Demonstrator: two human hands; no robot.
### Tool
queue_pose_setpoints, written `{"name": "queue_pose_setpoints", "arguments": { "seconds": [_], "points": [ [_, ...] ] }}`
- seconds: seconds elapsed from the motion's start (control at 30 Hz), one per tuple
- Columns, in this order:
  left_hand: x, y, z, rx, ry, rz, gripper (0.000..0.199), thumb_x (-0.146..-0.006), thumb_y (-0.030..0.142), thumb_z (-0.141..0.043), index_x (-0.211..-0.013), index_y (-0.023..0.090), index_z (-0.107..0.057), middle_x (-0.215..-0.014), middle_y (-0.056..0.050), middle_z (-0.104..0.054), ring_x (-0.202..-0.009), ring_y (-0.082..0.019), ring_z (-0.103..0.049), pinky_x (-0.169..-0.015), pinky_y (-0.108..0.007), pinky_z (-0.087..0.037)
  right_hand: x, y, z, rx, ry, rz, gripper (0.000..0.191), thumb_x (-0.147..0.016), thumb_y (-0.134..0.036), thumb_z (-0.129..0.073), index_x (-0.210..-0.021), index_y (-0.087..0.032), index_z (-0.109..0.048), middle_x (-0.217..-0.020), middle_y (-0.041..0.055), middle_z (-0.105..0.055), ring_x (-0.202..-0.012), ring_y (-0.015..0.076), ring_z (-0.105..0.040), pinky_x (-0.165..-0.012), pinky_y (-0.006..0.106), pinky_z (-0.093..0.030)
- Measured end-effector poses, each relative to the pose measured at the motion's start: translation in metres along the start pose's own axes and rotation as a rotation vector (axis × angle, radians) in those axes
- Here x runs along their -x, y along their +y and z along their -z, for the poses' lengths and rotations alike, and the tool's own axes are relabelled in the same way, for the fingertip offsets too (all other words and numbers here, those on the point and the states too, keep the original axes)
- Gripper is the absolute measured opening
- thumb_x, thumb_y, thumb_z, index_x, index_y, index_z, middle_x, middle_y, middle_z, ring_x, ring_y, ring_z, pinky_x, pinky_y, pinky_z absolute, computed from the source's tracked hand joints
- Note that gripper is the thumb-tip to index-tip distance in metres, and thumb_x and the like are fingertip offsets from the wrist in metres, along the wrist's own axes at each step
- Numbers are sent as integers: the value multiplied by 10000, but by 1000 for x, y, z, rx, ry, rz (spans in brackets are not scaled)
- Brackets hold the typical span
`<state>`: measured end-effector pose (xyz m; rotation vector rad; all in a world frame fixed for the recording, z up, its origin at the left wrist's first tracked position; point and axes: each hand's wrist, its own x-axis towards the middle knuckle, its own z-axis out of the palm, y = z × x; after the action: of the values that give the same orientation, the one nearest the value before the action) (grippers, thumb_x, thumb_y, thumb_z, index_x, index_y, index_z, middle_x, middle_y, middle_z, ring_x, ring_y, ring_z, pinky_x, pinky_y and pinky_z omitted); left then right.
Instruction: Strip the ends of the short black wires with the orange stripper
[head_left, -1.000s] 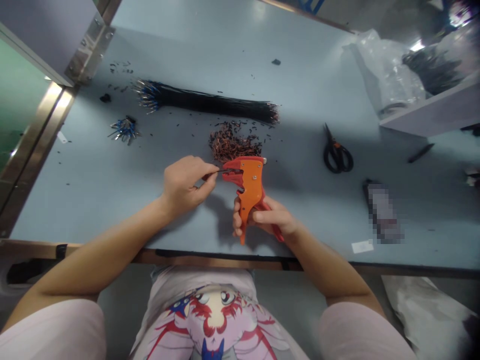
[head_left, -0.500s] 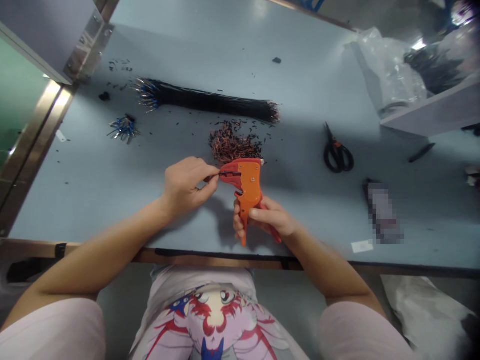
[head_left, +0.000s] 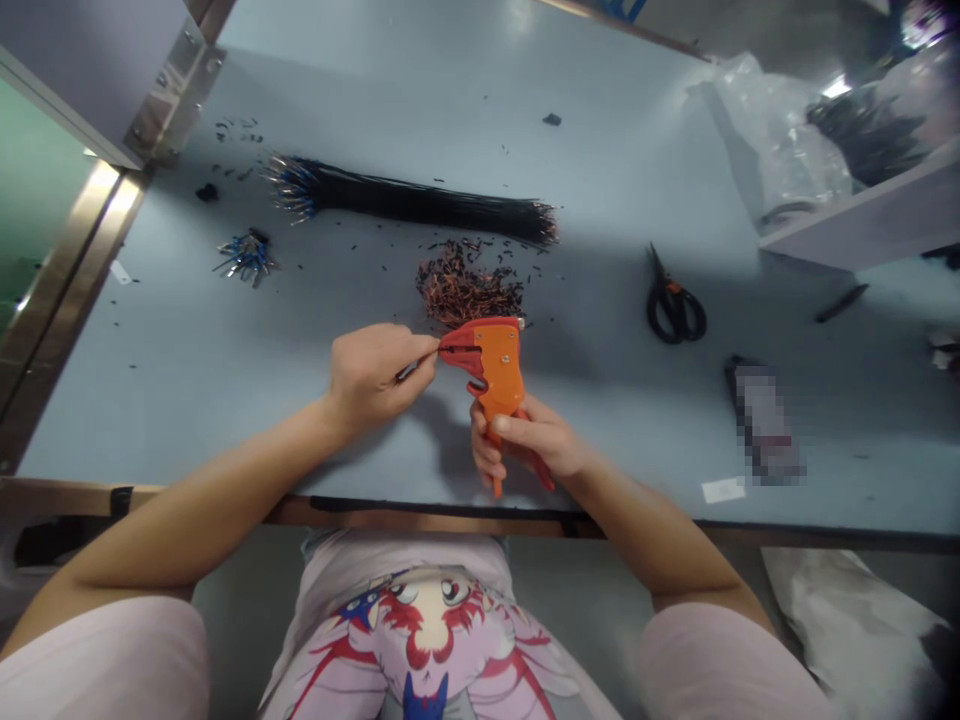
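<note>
My right hand (head_left: 529,440) is wrapped round the handles of an orange and red wire stripper (head_left: 501,372), held upright with its jaws toward the left. Pinched in the fingers of my left hand (head_left: 384,372) is a thin black wire (head_left: 409,370), mostly hidden by the fingers. My left fingertips touch the nose of the jaws, where the wire's end goes in. Just beyond the tool lies a heap of copper strands and black insulation scraps (head_left: 465,288). A long bundle of black wires (head_left: 420,200) lies behind it, with metal and blue ends at the left.
A small pile of blue and silver terminals (head_left: 249,257) lies at the left. Black scissors (head_left: 675,308), a pixelated dark object (head_left: 765,420) and a white label (head_left: 724,490) lie at the right. Clear plastic bags (head_left: 787,140) stand at the back right, behind a pale panel (head_left: 862,220).
The stripper's handles have drawn closer together in my right hand. My left fingers have moved up against the jaws, and less wire shows between them.
</note>
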<state>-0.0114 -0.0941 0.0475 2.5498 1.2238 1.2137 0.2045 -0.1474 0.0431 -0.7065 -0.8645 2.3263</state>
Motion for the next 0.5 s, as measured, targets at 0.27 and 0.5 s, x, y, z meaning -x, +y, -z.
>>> {"name": "queue_pose_setpoints", "arguments": {
  "seconds": [0.27,0.5],
  "points": [
    [0,6,3,-12,27,-36,157,-852,192,-538,-759,200,-665,-482,41,-486,-466,-97,-443,-505,-254,-332,4,-3,-7,-27,9,-3,302,-867,-383,-643,-766,-175,-448,-531,-84,-415,-378,51,-384,-374,192,-444],
    [-2,-1,4,5,64,82,141,-864,236,-554,-799,209,-676,-537,28,-565,-484,-99,-474,-525,-257,-357,-3,-6,1,-200,38,96,328,-810,-432,-667,-942,-167,-526,-707,-16,-560,-576,120,-556,-634,356,-568]
  ]
}}
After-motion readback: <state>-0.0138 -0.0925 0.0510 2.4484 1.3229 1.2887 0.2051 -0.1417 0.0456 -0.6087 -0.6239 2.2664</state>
